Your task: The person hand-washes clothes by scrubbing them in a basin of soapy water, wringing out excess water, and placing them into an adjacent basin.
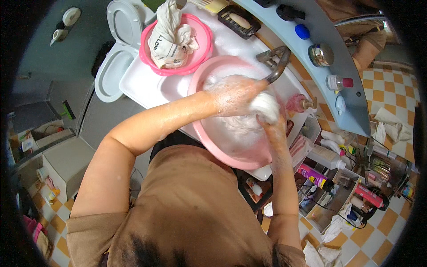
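A pink plastic basin (208, 143) with soapy water rests on the white washbasin (136, 83). Over the water I hold a wet white cloth (265, 103), bunched between my two hands. My left hand (235, 95), wet with suds and slightly blurred, grips it from the far left side. From the near right my right hand (275, 125) grips its other end; some of those fingers are hidden by the cloth. More of the cloth lies in the foamy water below. The curved metal faucet (282, 65) reaches over the basin, close to my left hand.
A smaller pink basin (201, 46) holds a white printed garment (171, 46). A soap dish (238, 21) with a bar stands at the back. On the right are a pink pump bottle (298, 102), a blue-grey shelf (350, 110) with toiletries, and a cluttered organizer (320, 213). A toilet (115, 75) is at left.
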